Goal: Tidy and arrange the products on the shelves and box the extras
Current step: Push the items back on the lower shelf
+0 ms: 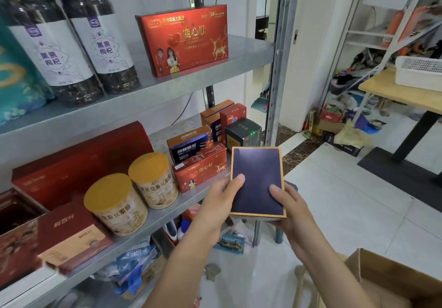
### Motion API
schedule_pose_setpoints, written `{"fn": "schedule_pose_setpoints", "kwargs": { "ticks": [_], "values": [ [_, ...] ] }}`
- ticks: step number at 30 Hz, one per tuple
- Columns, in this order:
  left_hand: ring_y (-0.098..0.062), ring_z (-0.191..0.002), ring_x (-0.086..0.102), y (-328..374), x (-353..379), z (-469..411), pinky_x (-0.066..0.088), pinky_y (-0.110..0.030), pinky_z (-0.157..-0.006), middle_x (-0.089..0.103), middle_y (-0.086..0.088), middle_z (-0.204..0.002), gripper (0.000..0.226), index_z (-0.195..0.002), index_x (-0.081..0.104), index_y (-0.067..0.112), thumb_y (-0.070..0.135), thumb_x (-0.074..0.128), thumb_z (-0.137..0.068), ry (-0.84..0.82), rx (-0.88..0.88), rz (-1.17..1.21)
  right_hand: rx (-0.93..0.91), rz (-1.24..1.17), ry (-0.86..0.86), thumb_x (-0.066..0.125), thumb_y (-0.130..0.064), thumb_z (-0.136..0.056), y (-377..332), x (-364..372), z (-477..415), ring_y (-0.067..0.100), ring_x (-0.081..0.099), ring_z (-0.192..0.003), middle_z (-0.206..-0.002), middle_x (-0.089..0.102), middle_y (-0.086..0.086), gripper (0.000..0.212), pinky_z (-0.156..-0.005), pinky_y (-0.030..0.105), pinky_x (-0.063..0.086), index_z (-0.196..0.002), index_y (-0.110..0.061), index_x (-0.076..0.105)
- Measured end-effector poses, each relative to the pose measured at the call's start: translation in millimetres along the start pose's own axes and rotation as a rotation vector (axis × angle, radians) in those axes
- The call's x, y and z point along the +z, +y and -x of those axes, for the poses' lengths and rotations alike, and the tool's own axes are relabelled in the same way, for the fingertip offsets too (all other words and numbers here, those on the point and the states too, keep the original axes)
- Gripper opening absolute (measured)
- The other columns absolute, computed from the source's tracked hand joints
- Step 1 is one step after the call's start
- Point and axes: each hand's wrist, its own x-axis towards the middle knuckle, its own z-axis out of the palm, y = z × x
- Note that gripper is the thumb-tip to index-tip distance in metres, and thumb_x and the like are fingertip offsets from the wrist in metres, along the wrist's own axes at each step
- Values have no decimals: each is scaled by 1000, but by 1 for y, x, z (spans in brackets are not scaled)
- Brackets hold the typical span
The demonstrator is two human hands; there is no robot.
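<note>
Now both hands grip dark blue box (pixel 257 182): left hand (pixel 223 194) on left edge, right hand (pixel 285 203) on right. Shelf products (pixel 199 164) left of hands, partly arranged. Cardboard carton (pixel 392 281) below right hand, contents not visible.

head camera looks forward and down, close to shelves (pixel 167 87) on its left.

Fingers: those of the left hand (pixel 221 196) and right hand (pixel 290 208) lie under the dark blue box (pixel 257 183), only thumbs showing
Cardboard box (pixel 392 281): lower right of the dark blue box, cut by the bottom and right edges
Black carton (pixel 241 132): just behind the dark blue box, its foot hidden
Jars (pixel 47 51): far up-left of the dark blue box, lids cut off
</note>
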Motion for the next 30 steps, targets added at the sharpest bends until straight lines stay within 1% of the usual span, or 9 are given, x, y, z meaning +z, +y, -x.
{"fn": "schedule_pose_setpoints", "kwargs": {
  "ticks": [3, 6, 10, 13, 16, 19, 22, 24, 30],
  "values": [
    [0, -99, 67, 1, 5, 0, 55, -20, -80, 69, 12, -114, 23, -120, 58, 38, 33, 57, -97, 105, 87, -107, -102, 56, 139, 86, -43, -54, 3, 9, 3, 7, 70, -92, -113, 68, -5, 90, -62, 16, 54, -133, -26, 46],
    [-10, -123, 56, -2, 13, 1, 51, -41, -100, 55, 8, -137, 75, -146, 33, 37, 51, 70, -82, 69, 131, -139, -208, 149, 159, 80, -45, -51, 4, 16, 6, -10, 63, -91, -110, 62, -17, 85, -62, 7, 50, -128, -36, 44],
    [-17, -132, 46, -1, 15, -2, 47, -46, -105, 38, 5, -150, 124, -152, 7, 45, 75, 69, -49, 34, 29, -169, -224, 126, 112, 65, -54, -64, -4, 15, 10, -14, 61, -91, -102, 63, -28, 52, -62, 4, 47, -113, -53, 48],
    [-17, -120, 59, -4, 14, -4, 56, -40, -93, 50, 4, -141, 116, -147, 15, 51, 64, 80, -52, 51, -13, -50, -215, 113, 118, 56, -52, -73, -6, 12, 11, -1, 58, -110, -124, 57, -15, 51, -67, 6, 48, -123, -49, 49],
    [-14, -96, 72, -10, 9, -7, 58, -26, -69, 72, 8, -112, 78, -140, 39, 39, 34, 81, -75, 39, -32, 116, -209, 60, 104, 58, -52, -77, -6, 5, 11, 6, 62, -110, -124, 62, -11, 46, -68, 11, 51, -123, -45, 57],
    [-21, -97, 72, -9, -1, -7, 58, -28, -69, 73, -1, -112, 67, -131, 55, 27, 27, 83, -71, -37, -43, 261, -155, 30, 0, 72, -48, -78, -8, -12, 5, 9, 67, -104, -118, 69, -6, 47, -74, 21, 54, -122, -37, 62],
    [-21, -97, 71, -8, -6, -6, 58, -30, -71, 72, -9, -115, 70, -129, 59, 20, 32, 82, -64, -121, -2, 312, -8, -8, -190, 74, -48, -73, -8, -26, -5, 24, 60, -120, -132, 62, 6, 74, -102, 48, 45, -139, -25, 49],
    [-24, -102, 69, -9, -6, -6, 59, -35, -80, 69, -13, -120, 65, -130, 59, 19, 32, 79, -70, -166, 18, 294, 34, -8, -319, 80, -51, -68, -10, -30, -7, 34, 55, -125, -135, 58, 14, 89, -107, 53, 39, -143, -20, 44],
    [-24, -113, 64, 1, -1, -7, 55, -37, -92, 65, -11, -127, 49, -129, 60, 23, 34, 72, -83, -106, 64, 81, -74, 13, -36, 83, -42, -60, -9, -21, -6, 23, 71, -99, -111, 72, 3, 85, -77, 36, 59, -134, -21, 46]
  ]
}}
